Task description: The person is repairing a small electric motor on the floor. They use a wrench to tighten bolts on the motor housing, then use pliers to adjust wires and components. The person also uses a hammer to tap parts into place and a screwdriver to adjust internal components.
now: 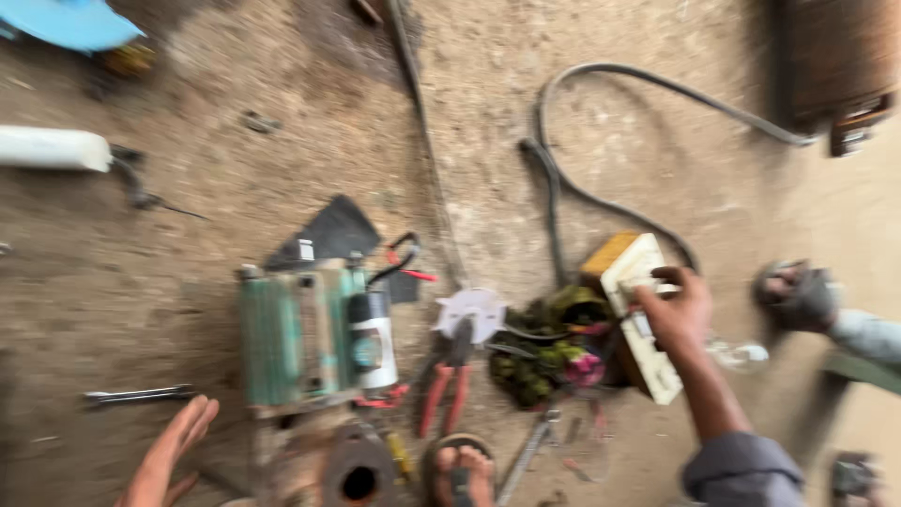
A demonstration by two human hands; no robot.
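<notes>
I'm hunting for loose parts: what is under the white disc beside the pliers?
The white disc lies over the red-handled pliers' jaws on the dirt floor. Anything beneath it is covered, and the picture is blurred.

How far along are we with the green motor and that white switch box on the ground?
Done: the green motor sits opened on the dirt, red pliers and a wrench laid out. In hand: the right hand grips the white switch box; the left hand hovers open, empty. Left: loose wires lie unconnected. The picture is blurred.
</notes>
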